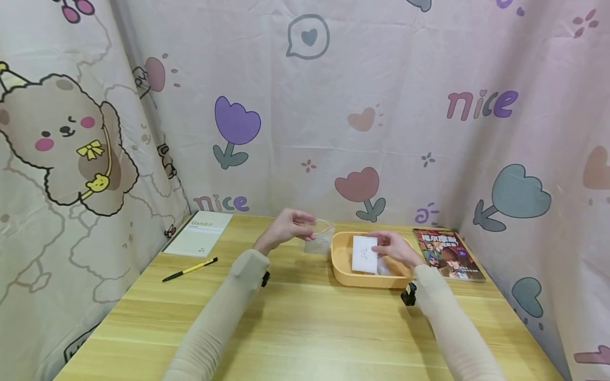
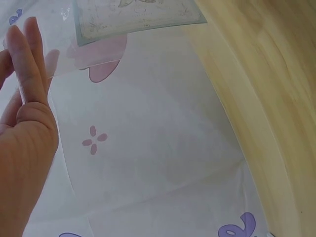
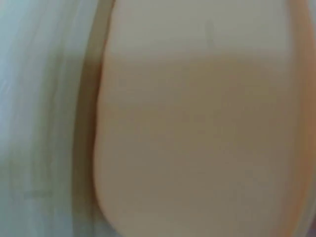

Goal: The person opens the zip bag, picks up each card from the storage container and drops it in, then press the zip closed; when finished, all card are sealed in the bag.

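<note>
My left hand [image 1: 290,227] pinches the top of a clear plastic bag [image 1: 319,244] between thumb and fingers, just left of a yellow-orange plastic container [image 1: 369,281]. In the left wrist view, the fingers of my left hand [image 2: 30,98] are at the left edge. A printed sheet [image 2: 140,19] with a greenish border and a butterfly-like picture shows at the bag. My right hand [image 1: 396,248] holds a white card [image 1: 364,255] with a small line drawing upright over the container. Crumpled clear plastic [image 1: 383,266] lies inside the container. The right wrist view shows the container [image 3: 197,148] blurred, without the hand.
On the wooden table [image 1: 305,328], a Gambit notebook [image 1: 199,234] lies at the back left, with a yellow and black pen [image 1: 189,269] in front of it. A colourful book [image 1: 449,254] lies right of the container. Patterned curtain [image 1: 295,121] encloses the back and sides.
</note>
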The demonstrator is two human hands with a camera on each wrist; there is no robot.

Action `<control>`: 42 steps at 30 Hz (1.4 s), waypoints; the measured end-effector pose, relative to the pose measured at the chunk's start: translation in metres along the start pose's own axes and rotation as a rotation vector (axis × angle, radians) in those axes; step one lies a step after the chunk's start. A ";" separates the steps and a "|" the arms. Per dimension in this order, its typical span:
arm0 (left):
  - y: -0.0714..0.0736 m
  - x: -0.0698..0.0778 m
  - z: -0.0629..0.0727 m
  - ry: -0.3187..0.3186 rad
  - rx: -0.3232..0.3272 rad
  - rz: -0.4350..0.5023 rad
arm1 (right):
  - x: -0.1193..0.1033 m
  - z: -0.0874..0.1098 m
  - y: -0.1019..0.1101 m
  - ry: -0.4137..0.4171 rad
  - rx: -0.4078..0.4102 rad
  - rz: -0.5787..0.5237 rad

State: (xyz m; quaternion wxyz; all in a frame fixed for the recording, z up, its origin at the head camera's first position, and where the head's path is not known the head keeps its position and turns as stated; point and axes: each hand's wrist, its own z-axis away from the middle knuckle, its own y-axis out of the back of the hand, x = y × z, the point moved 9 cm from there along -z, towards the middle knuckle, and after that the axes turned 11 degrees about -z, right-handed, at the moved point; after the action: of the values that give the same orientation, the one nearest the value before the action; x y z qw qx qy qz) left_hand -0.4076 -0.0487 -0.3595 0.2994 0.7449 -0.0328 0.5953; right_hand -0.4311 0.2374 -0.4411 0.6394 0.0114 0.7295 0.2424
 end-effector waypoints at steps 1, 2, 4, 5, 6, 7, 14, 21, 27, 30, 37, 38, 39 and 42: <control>0.000 0.000 0.000 -0.002 0.001 -0.001 | -0.003 -0.001 0.000 0.006 0.003 -0.036; 0.000 0.001 0.000 -0.004 0.001 -0.003 | -0.005 -0.001 -0.001 0.015 0.002 -0.070; -0.001 0.003 -0.001 -0.009 0.003 -0.005 | -0.013 -0.003 0.000 0.048 0.014 -0.108; -0.001 0.004 -0.001 -0.011 0.003 -0.005 | -0.016 -0.003 0.000 0.063 0.027 -0.126; -0.001 0.005 -0.001 -0.013 0.002 -0.004 | -0.019 -0.004 0.001 0.075 0.043 -0.144; -0.001 0.005 -0.002 -0.014 0.001 -0.005 | -0.023 -0.004 0.001 0.093 0.056 -0.158; 0.001 0.005 -0.002 0.000 0.007 0.002 | -0.047 -0.006 0.001 0.194 0.129 -0.201; 0.001 0.004 -0.001 0.010 0.010 0.009 | -0.088 0.006 -0.007 0.253 0.161 -0.234; 0.003 0.004 -0.001 0.020 0.023 0.005 | -0.113 0.011 -0.011 0.324 0.193 -0.272; 0.003 0.002 0.000 0.026 0.026 0.003 | -0.115 0.013 -0.012 0.343 0.213 -0.295; 0.003 -0.001 0.002 0.027 0.030 0.011 | -0.127 0.019 -0.010 0.418 0.294 -0.354; 0.003 -0.001 0.002 0.027 0.032 0.013 | -0.130 0.019 -0.009 0.432 0.304 -0.364; 0.004 -0.002 0.002 0.026 0.036 0.013 | -0.132 0.019 -0.009 0.446 0.311 -0.370; 0.006 -0.003 0.003 0.033 0.049 0.015 | -0.138 0.020 -0.008 0.470 0.336 -0.386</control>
State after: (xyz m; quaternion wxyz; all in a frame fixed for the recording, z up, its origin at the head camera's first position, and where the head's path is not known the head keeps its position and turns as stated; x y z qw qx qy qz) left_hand -0.4088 -0.0561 -0.3597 0.2770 0.7420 -0.0188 0.6102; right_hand -0.3850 0.1922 -0.3174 0.4771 -0.0778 0.8754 -0.0106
